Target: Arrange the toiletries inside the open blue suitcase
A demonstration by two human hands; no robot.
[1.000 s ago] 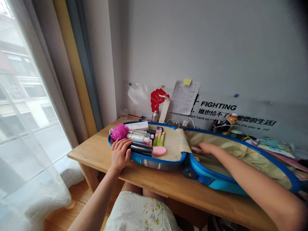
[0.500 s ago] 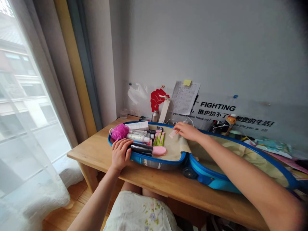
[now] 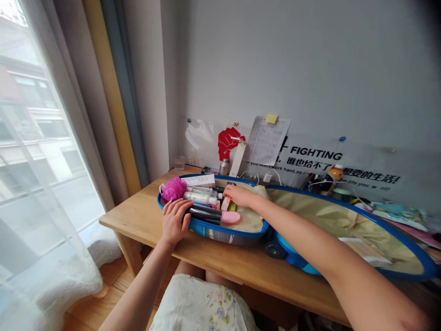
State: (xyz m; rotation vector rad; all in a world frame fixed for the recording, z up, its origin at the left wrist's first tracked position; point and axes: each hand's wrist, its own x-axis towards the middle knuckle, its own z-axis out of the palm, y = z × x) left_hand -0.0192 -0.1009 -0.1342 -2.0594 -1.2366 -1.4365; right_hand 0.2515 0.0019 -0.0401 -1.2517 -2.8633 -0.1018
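Observation:
A blue suitcase [image 3: 206, 228] lies open on the desk, both halves lined in beige. Over the near left rim of its left half rests my left hand [image 3: 175, 221], fingers stretched out beside a long black object with a pink end [image 3: 230, 217]. My right hand [image 3: 237, 196] reaches into the same half and pinches a small pale pink packet [image 3: 226, 202] above green packets, which it partly hides. Left of it are a white bottle [image 3: 200, 198], a white box [image 3: 198, 180] and a magenta bath puff [image 3: 174, 189].
The suitcase's right half holds a flat pale item [image 3: 365, 250] near its front. Behind stand a metal bottle [image 3: 224, 166], a white upright stick-like object [image 3: 238, 158] and an orange-topped bottle [image 3: 335, 173]. A clear cup [image 3: 179, 162] sits at the desk's back left corner.
My right hand has moved left with the small packet, from near the suitcase's hinge to over the green packets. My left hand stays on the rim. The view has shifted slightly.

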